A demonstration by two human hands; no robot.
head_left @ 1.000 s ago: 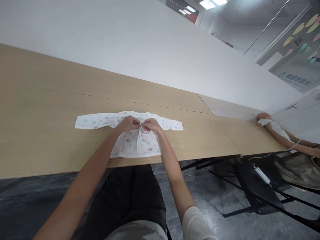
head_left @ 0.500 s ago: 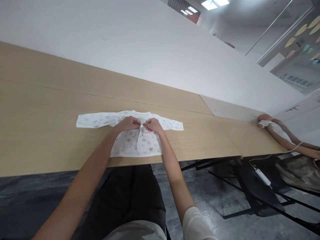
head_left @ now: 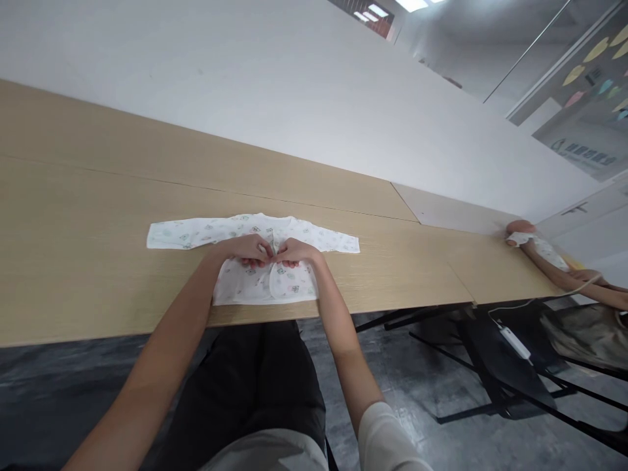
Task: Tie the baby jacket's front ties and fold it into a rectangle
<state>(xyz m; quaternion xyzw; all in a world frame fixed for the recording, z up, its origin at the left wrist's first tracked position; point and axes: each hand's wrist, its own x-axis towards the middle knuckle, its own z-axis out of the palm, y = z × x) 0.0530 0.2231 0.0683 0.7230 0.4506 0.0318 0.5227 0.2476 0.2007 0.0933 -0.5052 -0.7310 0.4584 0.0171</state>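
Observation:
A small white baby shirt (head_left: 245, 284) with a scattered print lies flat on the wooden table (head_left: 98, 261), sleeves spread to both sides and its hem by the front edge. My left hand (head_left: 252, 250) is closed on the shirt's front opening, left of the middle. Beside it, my right hand (head_left: 293, 251) pinches the other side of the same opening. The fingertips of both hands meet at the centre line. They cover the spot where a round white snap showed earlier.
A white wall (head_left: 245, 98) rises behind the table. At the far right another person's arm (head_left: 564, 278) reaches to a doll (head_left: 521, 227) in white clothing. A white power strip (head_left: 514, 343) rests on a black chair (head_left: 510, 379) below.
Both hands have moved slightly down the shirt's front and closer together, now covering the snap. The camera view has shifted a little. The other person's hand has moved beside the doll.

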